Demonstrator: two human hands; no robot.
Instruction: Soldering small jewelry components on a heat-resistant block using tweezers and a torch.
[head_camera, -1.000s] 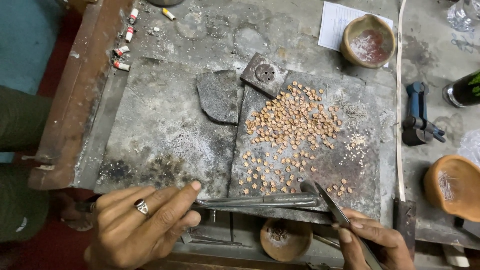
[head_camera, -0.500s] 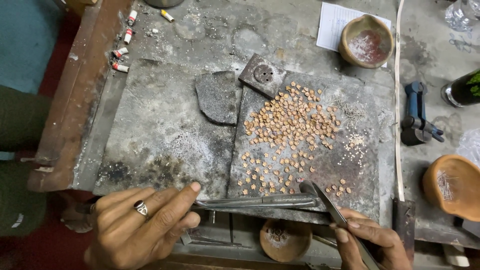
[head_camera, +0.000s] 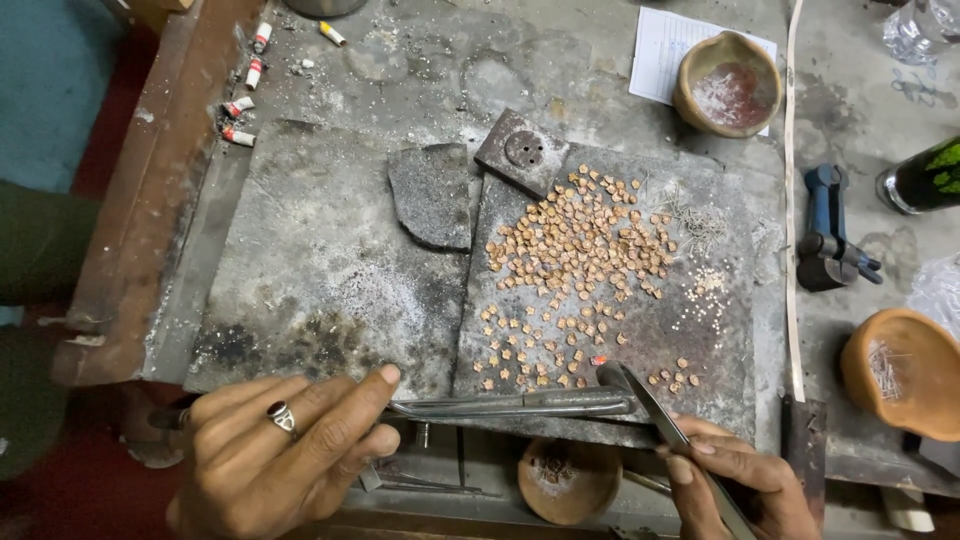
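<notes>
My left hand (head_camera: 275, 455), with a ring on one finger, grips a long thin metal blowpipe (head_camera: 520, 403) that runs right along the front edge of the dark slab (head_camera: 620, 330). My right hand (head_camera: 735, 480) holds metal tweezers (head_camera: 650, 410) whose tips meet the pipe's end next to a small glowing red piece (head_camera: 598, 360). Many small coppery metal pieces (head_camera: 580, 250) lie scattered and heaped on the slab above.
A second grey slab (head_camera: 310, 270), a broken stone piece (head_camera: 430, 195) and a square metal die block (head_camera: 522, 152) lie on the bench. Clay bowls sit at back right (head_camera: 728, 85), right (head_camera: 905, 375) and below the front edge (head_camera: 570, 480). A blue tool (head_camera: 828, 235) lies right.
</notes>
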